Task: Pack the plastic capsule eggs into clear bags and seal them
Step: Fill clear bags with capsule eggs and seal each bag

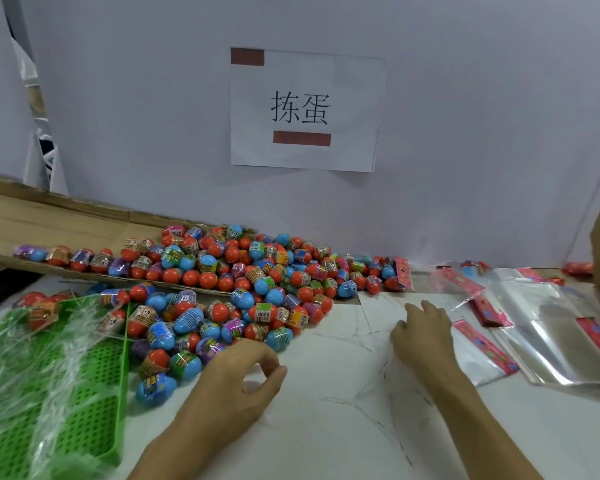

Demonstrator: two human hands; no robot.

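A person's left hand (238, 379), fingers loosely curled and empty, hovers just beside a pile of capsule eggs (243, 282); the right hand (421, 332) rests relaxed near clear bags (534, 327).

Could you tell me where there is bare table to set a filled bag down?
Free: the white table between the hands, left and right. Crowded: the egg pile behind, green tray at left, clear bags at right.

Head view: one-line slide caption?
Left hand hovers by the egg pile; right hand rests on a clear bag on the table.
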